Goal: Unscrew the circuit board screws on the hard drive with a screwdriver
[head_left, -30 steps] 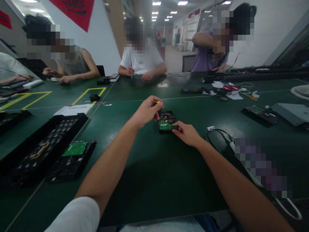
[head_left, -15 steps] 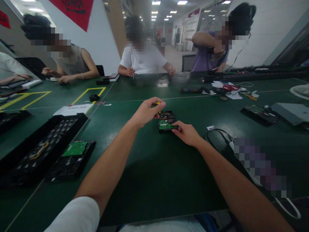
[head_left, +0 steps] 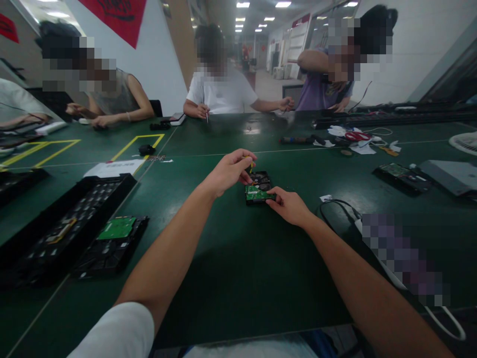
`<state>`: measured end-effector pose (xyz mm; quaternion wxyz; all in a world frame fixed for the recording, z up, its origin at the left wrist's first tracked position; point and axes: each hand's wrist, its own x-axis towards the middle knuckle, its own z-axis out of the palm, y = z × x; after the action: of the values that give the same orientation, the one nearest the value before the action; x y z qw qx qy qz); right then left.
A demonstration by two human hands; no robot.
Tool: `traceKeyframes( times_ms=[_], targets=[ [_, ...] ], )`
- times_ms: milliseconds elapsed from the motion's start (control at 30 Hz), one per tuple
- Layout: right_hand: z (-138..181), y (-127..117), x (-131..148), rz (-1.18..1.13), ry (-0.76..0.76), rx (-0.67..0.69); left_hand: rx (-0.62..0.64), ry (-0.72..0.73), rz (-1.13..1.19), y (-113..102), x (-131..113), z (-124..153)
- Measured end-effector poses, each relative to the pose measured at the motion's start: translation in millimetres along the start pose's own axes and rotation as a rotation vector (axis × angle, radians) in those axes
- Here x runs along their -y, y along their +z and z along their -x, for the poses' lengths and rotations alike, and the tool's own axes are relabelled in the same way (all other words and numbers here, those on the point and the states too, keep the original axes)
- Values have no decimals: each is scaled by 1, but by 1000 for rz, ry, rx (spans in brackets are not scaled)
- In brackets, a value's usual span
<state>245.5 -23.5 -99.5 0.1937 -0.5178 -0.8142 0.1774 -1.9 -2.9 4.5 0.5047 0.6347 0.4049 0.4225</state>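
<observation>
A hard disk drive [head_left: 261, 194] lies on the green table in front of me, its green circuit board facing up. My left hand [head_left: 235, 171] is closed on a small yellow screwdriver [head_left: 251, 163] above the far left part of the drive. The fingers cover much of the tool, and its tip cannot be made out. At the near right corner of the drive, my right hand [head_left: 287, 204] grips the edge between thumb and fingers.
To the left stand a long black tray [head_left: 70, 219] and another hard drive [head_left: 114, 243]. On the right lie a drive [head_left: 401, 178], a grey metal box [head_left: 449, 175] and a white strip with a cable [head_left: 380, 253]. Several people sit across the table.
My left hand has shifted slightly right over the drive, and the yellow screwdriver shows further right. My right hand keeps its grip. Opposite, a person's hand has moved right.
</observation>
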Motion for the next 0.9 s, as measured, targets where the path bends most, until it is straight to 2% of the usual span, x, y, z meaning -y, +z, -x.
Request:
traceKeyframes(
  times_ms=[233,433,600,900],
  targets=[
    [-1,1,-2,-5,-14,1,-18,81,-135,-2,1,2],
    [-1,2,-3,-9,-5,-6,18,20,-39,0,-2,4],
    [-1,0,-1,-5,-6,5,0,-42,26,0,-4,1],
    [0,1,-1,-15,0,0,-6,50,-163,-5,-1,2]
  ],
)
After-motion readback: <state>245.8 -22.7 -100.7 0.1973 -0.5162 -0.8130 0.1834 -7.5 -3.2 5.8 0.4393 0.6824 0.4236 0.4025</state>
